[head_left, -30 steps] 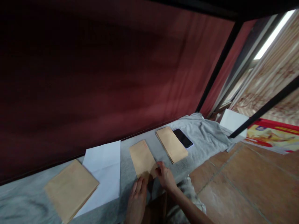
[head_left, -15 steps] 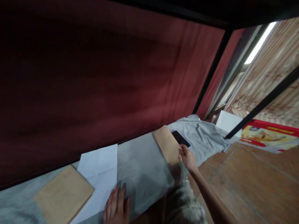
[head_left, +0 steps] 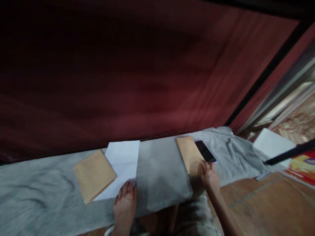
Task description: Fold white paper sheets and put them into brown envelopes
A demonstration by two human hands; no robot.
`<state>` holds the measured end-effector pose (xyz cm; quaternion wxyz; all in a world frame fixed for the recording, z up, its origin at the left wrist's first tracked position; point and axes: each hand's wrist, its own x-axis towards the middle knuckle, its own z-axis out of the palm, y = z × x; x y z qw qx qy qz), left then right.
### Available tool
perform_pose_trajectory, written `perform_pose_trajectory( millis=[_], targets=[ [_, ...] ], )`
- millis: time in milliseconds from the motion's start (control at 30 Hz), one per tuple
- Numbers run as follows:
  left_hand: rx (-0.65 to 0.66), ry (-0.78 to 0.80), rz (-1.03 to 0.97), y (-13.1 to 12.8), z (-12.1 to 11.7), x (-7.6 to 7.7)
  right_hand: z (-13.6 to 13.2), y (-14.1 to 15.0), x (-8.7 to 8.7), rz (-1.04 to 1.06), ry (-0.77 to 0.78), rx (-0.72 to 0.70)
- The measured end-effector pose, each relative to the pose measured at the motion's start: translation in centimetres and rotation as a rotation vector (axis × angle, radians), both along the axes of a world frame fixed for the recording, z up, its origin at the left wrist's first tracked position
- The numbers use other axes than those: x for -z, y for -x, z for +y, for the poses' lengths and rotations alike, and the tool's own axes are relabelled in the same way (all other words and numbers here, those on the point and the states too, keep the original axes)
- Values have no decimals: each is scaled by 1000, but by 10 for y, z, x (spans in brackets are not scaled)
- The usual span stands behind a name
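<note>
A sheet of white paper [head_left: 124, 155] with a crease lies on the grey cloth, partly under a stack of brown envelopes [head_left: 95, 175] at its left. My left hand [head_left: 125, 201] rests on the sheet's lower right corner, fingers stretched out. Farther right, a narrow brown envelope [head_left: 189, 152] lies beside a dark-screened phone [head_left: 205, 151]. Closed at the envelope's lower right corner is my right hand [head_left: 210, 177], fingertips bunched on its edge and close to the phone's near end.
The grey cloth [head_left: 162, 170] covers a long low surface against a dark red curtain [head_left: 147, 98]. Black metal bars [head_left: 268, 75] frame the right side. A white box [head_left: 272, 144] and a red and yellow printed box [head_left: 306, 167] stand on the tiled floor [head_left: 263, 200].
The view has turned left, so everything appears farther right. My left hand has moved onto the paper's lower corner, its fingers closer together. My right hand stays at the narrow envelope's corner.
</note>
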<state>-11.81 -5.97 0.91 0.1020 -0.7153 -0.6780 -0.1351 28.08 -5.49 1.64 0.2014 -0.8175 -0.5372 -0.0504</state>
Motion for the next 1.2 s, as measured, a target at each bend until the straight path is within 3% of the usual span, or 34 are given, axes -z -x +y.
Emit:
perform_pose_trajectory(
  millis=[233,300,400,600,700,800,933,1067,1200],
  targets=[
    [-56,96,-38,-9,4,-17,-11,61,28,226,-209,-473],
    [-82,113,-79,-10,5,-21,-14,81,32,286,-228,-545],
    [-123,148,-210,-7,8,-29,-15,101,34,333,-207,-576],
    [-271,270,-702,12,21,-42,-14,109,36,371,-166,-590],
    [-246,175,-760,9,23,-47,-13,112,36,429,-149,-576],
    [-68,26,-624,-13,19,-48,-10,119,36,571,-136,-570],
    [140,-32,-431,-64,7,-39,-1,134,32,853,-67,-519],
    [216,-19,-424,-115,-9,-25,14,138,23,980,9,-481],
    [324,107,-495,-149,-24,-25,24,129,15,1024,55,-454]
  ],
)
